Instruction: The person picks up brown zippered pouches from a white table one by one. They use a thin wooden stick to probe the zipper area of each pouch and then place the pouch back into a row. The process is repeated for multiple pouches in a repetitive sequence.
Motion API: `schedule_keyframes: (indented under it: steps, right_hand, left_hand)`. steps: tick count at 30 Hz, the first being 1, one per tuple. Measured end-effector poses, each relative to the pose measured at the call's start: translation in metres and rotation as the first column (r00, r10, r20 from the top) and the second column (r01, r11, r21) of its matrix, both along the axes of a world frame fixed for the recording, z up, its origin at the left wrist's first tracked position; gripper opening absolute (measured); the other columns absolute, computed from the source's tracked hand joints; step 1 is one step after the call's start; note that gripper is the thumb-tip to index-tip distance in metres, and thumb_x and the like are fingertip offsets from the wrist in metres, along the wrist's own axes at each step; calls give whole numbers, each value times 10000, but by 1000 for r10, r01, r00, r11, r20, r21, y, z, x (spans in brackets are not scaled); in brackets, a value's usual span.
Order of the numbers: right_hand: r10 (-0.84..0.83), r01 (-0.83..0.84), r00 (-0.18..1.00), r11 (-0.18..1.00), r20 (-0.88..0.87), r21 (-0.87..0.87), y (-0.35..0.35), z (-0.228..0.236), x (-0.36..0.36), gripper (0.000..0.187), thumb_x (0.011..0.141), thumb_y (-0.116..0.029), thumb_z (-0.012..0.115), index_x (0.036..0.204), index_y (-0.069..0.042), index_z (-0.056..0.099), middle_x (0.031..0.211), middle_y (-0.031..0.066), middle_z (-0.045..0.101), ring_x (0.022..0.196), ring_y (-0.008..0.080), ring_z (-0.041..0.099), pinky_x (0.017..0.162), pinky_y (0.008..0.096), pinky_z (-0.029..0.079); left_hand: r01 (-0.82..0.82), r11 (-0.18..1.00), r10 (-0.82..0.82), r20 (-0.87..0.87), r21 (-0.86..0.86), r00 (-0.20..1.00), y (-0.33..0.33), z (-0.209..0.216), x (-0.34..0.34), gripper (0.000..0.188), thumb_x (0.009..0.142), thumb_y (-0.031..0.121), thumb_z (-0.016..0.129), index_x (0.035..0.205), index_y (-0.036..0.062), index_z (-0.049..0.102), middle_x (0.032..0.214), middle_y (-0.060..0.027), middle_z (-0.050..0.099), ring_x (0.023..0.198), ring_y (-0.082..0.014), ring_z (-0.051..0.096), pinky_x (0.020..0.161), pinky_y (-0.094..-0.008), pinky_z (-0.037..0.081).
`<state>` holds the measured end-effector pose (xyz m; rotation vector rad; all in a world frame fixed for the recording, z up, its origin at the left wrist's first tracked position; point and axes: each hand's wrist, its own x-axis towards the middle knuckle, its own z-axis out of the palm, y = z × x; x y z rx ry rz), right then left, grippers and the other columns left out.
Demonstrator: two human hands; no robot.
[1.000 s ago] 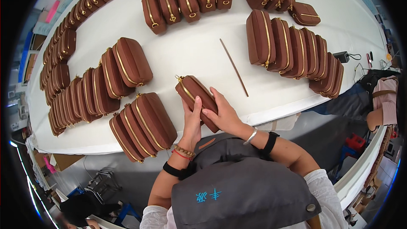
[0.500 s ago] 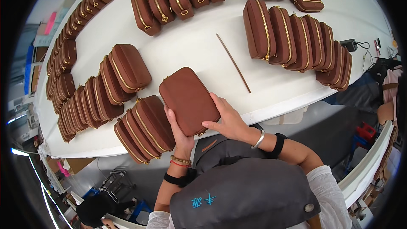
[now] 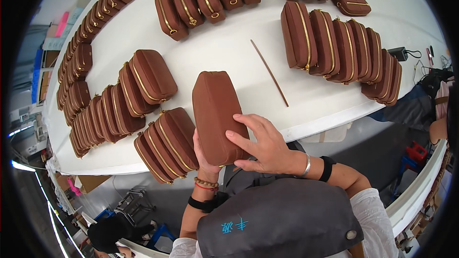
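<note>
A brown zip bag [image 3: 215, 110] is tilted up over the table's near edge, with a seamed side toward me and its zip out of sight. My left hand [image 3: 207, 162] grips it at the lower left; most of those fingers are hidden behind it. Against the bag's right side lie the spread fingertips of my right hand [image 3: 272, 150], which is open and not wrapped round it. Just left of my left hand stand several matching bags [image 3: 177, 136] with gold zips, packed side by side.
The white table [image 3: 229, 43] carries more brown bags in rows: at the left [image 3: 153, 76], at the back [image 3: 208, 0] and at the right [image 3: 327, 43]. A thin brown stick [image 3: 270, 74] lies mid-table. A black adapter [image 3: 398, 53] with a cable sits at the right edge.
The bag has turned from its flat broad face to a narrower seamed side. My right hand has shifted from the bag's right edge, its fingers now spread on that side.
</note>
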<state>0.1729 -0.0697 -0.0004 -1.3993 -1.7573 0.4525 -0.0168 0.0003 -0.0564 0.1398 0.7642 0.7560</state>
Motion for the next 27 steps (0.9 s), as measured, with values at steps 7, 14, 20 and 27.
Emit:
schedule_keyframes:
  steps: [7,14,20,27]
  right_hand:
    - [-31,19,982,998,-187,-64,2,-7,2,564,946,-435,481,1382,-80,441,1409,209,395,1218,399,439,1001,451,401]
    - [-322,317,946,888,41,-332,26,-81,40,515,925,-253,538,1360,-5,416,1386,209,402,1251,379,410,1033,443,372]
    - [-368,554,800,756,474,-348,23,-146,84,366,816,-74,591,1154,15,484,1051,161,532,940,347,565,780,459,499]
    - [-509,541,840,756,189,-368,-68,-132,105,214,780,6,528,991,-26,530,881,143,538,691,325,588,593,384,499]
  left_hand:
    - [22,997,-24,-22,-76,999,2,7,2,590,987,534,339,1391,112,419,1376,-84,479,1243,-250,478,1036,-408,410]
    - [28,985,43,-396,171,917,11,15,20,603,972,398,507,1470,127,301,1441,-84,406,1284,-232,440,1050,-392,397]
    - [249,882,113,-692,400,713,22,22,44,776,927,258,633,1520,81,165,1474,-131,349,1309,-229,387,1071,-352,338]
    - [486,725,131,-790,488,599,51,12,101,721,925,233,605,1502,45,215,1433,-160,412,1274,-247,438,1060,-344,345]
